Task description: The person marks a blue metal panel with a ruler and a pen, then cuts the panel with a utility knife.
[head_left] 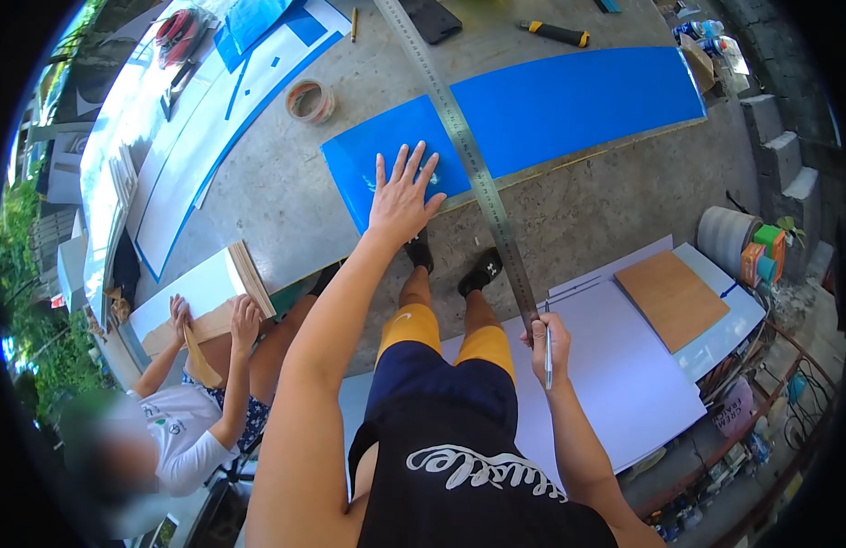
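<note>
My left hand (405, 196) lies flat with fingers spread on the left end of a long blue sheet (578, 110). A long steel ruler (482, 183) crosses the sheet and runs back over the table edge towards me. Its near end is in my right hand (553, 347), whose fingers are closed around it. A slim silver pen (548, 358) also sits in that hand, pointing along my forearm. Near the left end of the sheet is a roll of tape (310, 100).
At left, a seated person (195, 429) handles brown paper on a stack of boards (204, 301). A yellow-black cutter (555, 34), a pencil (354, 25) and a dark phone (430, 20) lie at the far side. White sheets (615, 365) and a brown board (671, 301) lie right.
</note>
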`<state>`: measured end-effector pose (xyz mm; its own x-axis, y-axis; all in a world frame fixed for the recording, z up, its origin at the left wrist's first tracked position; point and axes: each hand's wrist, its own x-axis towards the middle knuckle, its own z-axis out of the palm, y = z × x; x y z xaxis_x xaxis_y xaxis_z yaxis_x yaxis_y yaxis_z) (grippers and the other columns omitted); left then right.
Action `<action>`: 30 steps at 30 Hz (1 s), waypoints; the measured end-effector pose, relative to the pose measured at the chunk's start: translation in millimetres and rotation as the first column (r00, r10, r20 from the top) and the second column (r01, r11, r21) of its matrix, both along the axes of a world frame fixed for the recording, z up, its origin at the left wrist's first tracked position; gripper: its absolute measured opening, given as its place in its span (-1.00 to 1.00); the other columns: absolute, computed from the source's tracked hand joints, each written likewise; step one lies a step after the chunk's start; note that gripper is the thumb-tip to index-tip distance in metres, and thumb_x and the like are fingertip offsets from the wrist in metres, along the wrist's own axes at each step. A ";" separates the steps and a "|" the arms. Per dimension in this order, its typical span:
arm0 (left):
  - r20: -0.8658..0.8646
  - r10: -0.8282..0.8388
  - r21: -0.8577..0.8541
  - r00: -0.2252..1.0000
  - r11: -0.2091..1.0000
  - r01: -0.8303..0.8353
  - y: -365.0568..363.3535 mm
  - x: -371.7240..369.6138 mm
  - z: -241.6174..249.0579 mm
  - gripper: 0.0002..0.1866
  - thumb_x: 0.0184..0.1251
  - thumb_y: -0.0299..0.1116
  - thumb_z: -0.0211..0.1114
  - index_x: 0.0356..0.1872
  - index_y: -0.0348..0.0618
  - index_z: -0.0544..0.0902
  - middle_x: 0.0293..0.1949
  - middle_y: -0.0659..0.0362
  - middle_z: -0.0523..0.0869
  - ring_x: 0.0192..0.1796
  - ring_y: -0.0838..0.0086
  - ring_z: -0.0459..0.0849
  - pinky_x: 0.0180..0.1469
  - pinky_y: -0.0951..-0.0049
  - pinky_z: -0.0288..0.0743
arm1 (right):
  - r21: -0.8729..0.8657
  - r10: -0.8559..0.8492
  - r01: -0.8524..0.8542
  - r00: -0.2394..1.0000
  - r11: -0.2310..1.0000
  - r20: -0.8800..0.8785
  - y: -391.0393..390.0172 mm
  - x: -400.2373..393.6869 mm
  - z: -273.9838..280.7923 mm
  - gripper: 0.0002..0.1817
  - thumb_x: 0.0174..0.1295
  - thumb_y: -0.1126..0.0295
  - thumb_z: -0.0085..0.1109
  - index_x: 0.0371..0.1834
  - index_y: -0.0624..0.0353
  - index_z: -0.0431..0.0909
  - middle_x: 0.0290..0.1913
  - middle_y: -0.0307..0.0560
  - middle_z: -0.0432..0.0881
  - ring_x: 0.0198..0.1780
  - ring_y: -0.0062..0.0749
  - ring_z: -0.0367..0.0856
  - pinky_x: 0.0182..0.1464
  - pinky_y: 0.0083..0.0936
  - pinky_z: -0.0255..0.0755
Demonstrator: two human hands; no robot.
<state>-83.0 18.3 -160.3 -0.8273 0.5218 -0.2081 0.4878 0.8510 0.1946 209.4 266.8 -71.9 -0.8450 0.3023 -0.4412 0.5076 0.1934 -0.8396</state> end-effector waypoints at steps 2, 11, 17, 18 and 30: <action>0.020 -0.012 0.022 1.000 1.000 0.012 -13.9 1.5 1.7 -0.23 0.66 0.18 0.16 0.75 0.15 0.26 0.78 0.13 0.16 0.81 0.10 0.04 0.78 -0.30 -0.29 | -0.012 -0.026 0.026 0.999 1.000 0.033 -20.1 -9.3 -12.3 -0.71 0.71 0.24 0.13 -0.06 0.28 0.59 -0.41 -0.12 0.73 -0.39 -0.51 0.70 -0.26 -0.50 0.62; 0.093 -0.042 0.033 0.995 0.999 0.039 -60.6 0.5 12.5 -0.26 0.60 0.11 0.27 0.71 0.18 0.36 0.75 0.15 0.25 0.79 0.13 0.13 0.78 -0.27 -0.29 | 0.009 -0.067 0.066 0.989 0.998 0.130 -63.5 -15.5 -51.0 -0.71 0.71 0.24 0.13 -0.09 0.28 0.60 -0.42 -0.11 0.73 -0.37 -0.48 0.75 -0.25 -0.47 0.66; 0.040 0.042 0.160 0.998 0.986 -0.048 -63.8 -7.8 11.6 -0.31 0.52 -0.09 0.40 0.61 0.02 0.46 0.63 0.08 0.41 0.66 0.10 0.35 0.72 -0.11 0.04 | -0.043 -0.041 0.049 0.982 0.998 0.184 -56.3 -20.0 -83.8 -0.71 0.69 0.25 0.18 -0.08 0.29 0.61 -0.41 -0.11 0.74 -0.36 -0.49 0.76 -0.22 -0.48 0.68; 0.035 0.091 0.232 0.995 0.968 -0.096 -58.5 -13.8 6.6 -0.28 0.51 -0.09 0.42 0.62 0.03 0.43 0.63 0.08 0.40 0.66 0.09 0.34 0.71 -0.11 0.06 | -0.046 -0.038 0.048 0.980 0.998 0.196 -53.8 -25.2 -86.5 -0.72 0.69 0.26 0.19 -0.08 0.30 0.61 -0.41 -0.11 0.74 -0.36 -0.49 0.75 -0.22 -0.49 0.67; -0.047 0.159 0.286 0.986 0.948 -0.139 -4.0 -87.0 -34.1 0.10 0.13 0.16 0.63 0.71 0.15 0.30 0.74 0.14 0.25 0.76 0.10 0.16 0.81 -0.02 -0.11 | -0.085 0.016 0.006 0.966 0.996 0.258 -35.9 -48.4 -108.9 -0.79 0.68 0.33 0.19 -0.07 0.29 0.60 -0.40 -0.10 0.75 -0.34 -0.50 0.74 -0.20 -0.49 0.65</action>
<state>-170.1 14.3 -194.4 -0.9071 0.4209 -0.0110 0.3805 0.8307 0.4065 161.0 230.9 -180.9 -0.7006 0.2509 -0.6680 0.7083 0.1306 -0.6938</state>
